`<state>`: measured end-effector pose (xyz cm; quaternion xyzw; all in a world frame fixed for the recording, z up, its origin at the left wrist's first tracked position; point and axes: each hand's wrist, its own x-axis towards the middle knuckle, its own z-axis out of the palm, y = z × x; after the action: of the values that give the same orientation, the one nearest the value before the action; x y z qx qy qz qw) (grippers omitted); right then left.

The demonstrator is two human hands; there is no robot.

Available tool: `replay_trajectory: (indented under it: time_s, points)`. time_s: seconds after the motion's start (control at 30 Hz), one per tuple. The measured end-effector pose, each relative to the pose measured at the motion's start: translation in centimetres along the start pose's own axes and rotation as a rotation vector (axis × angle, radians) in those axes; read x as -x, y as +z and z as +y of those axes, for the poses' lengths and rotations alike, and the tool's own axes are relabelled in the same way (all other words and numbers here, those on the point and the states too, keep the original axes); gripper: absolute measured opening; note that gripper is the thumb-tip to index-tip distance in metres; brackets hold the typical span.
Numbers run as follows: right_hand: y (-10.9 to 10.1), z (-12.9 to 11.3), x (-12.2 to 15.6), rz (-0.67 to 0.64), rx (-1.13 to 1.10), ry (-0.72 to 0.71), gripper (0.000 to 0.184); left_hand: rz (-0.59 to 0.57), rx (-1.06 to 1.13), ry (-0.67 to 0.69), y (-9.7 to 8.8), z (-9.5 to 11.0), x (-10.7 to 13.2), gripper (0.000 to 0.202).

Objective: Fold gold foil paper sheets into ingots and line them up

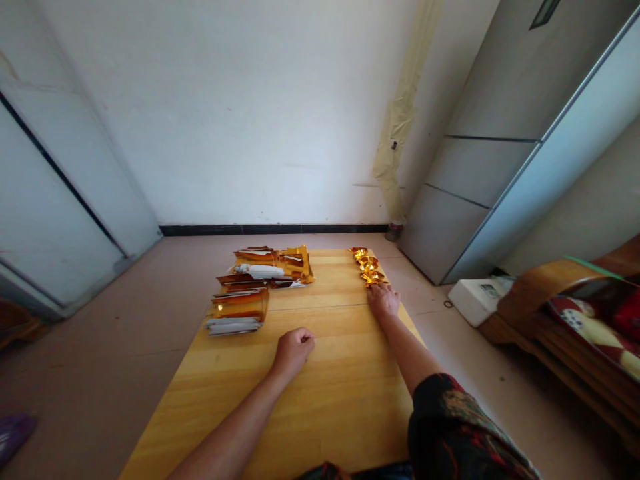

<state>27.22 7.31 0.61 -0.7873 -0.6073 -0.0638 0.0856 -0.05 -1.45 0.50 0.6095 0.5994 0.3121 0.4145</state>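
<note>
My left hand [294, 348] rests on the wooden table [320, 387] near its middle, curled into a loose fist with nothing visible in it. My right hand [383, 298] reaches to the table's far right edge and its fingertips touch the nearest of several small folded gold-foil pieces [367, 264] lined up in a row. Whether the fingers pinch that piece is hidden. Stacks of gold-and-white foil paper [239, 308] lie at the far left, with more gold sheets [274, 265] behind them.
A white wall stands behind the table. A grey refrigerator [500, 153] is at the right, a white box [476, 297] on the floor beside it, and a wooden bench with a red patterned cushion [590, 320] at far right. A door [55, 220] is at left.
</note>
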Motion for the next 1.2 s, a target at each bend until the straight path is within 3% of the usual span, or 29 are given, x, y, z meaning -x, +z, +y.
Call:
replay_trajectory:
  time_s: [0.3,0.4,0.47,0.63,0.73,0.83,0.9,1.0,1.1,1.2]
  points:
    - [-0.4,0.5,2.2,0.079,-0.006,-0.043,0.026,0.02,0.066,0.024,-0.1,-0.3,0.6,0.02]
    - [-0.7,-0.3,3.7,0.078,-0.048,-0.078,0.026,0.083,0.052,0.112,-0.6,-0.6,1.3,0.02]
    - [-0.9,-1.5,4.8,0.068,-0.097,-0.174,0.026,0.15,-0.033,0.221,-1.3,-0.9,1.9,0.019]
    - [-1.2,-6.0,7.6,0.044,-0.244,-0.442,0.024,0.353,-0.322,0.379,-4.4,-1.7,3.4,0.021]
    - [-1.3,-8.8,8.9,0.033,-0.32,-0.565,0.023,0.522,-0.478,0.417,-7.5,-1.9,3.5,0.023]
    - [-1.1,-10.9,9.8,0.024,-0.372,-0.656,0.021,0.591,-0.621,0.39,-10.8,-1.2,2.4,0.027]
    - [-0.9,-11.7,10.1,0.032,-0.384,-0.671,0.021,0.53,-0.741,0.288,-12.7,-0.3,1.2,0.029]
    - [-0.5,-11.9,10.3,0.053,-0.404,-0.674,0.02,0.28,-0.905,0.142,-14.1,1.1,-0.5,0.028]
    - [-0.3,-11.7,10.3,0.066,-0.415,-0.662,0.018,0.125,-0.981,0.062,-13.9,1.8,-1.2,0.027]
    - [-0.3,-11.6,10.3,0.076,-0.41,-0.659,0.018,0.081,-0.991,0.016,-13.3,2.0,-1.3,0.032]
